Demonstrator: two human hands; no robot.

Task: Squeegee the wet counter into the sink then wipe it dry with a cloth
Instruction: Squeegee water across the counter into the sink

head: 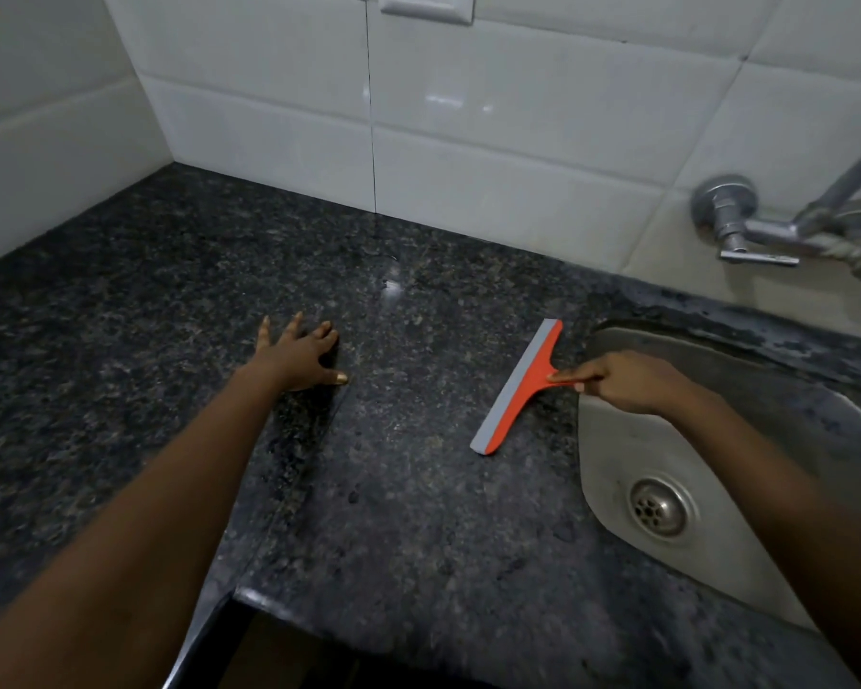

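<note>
An orange squeegee with a grey rubber blade lies against the dark speckled granite counter, just left of the steel sink. My right hand grips its short handle, over the sink's left rim. The blade runs from near the back down toward me. My left hand rests flat on the counter with fingers spread, well to the left of the squeegee. No cloth is in view.
A drain sits in the sink's bowl. A metal tap juts from the white tiled wall at the right. A wall switch plate is at the top. The counter's front edge drops off near bottom left.
</note>
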